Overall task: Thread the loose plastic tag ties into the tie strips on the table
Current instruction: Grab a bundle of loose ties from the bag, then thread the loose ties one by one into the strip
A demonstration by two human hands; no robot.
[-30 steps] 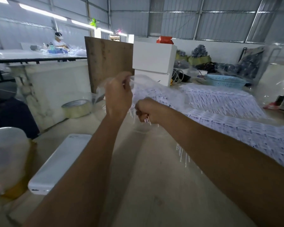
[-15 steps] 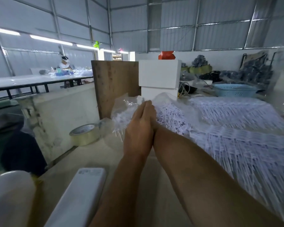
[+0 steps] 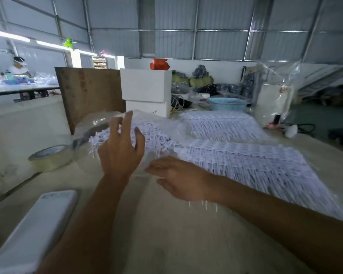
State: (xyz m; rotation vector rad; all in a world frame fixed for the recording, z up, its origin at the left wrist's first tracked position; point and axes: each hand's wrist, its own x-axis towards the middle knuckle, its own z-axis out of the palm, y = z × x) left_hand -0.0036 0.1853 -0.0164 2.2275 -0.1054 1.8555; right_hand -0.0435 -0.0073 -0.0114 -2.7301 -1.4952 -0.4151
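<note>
1. The bare left forearm [image 3: 83,220] rises from the bottom edge of the view, slanting up and slightly right to the wrist.
2. The left hand [image 3: 120,153] is raised with its back to the camera, fingers spread and nearly straight, pointing up; the thumb sticks out to the right.
3. The bare right forearm [image 3: 275,218] enters from the lower right corner and runs up and left.
4. The right hand [image 3: 178,178] lies lower, palm down, fingers extended leftward and loosely relaxed.
5. The two hands are near each other, not touching.
</note>
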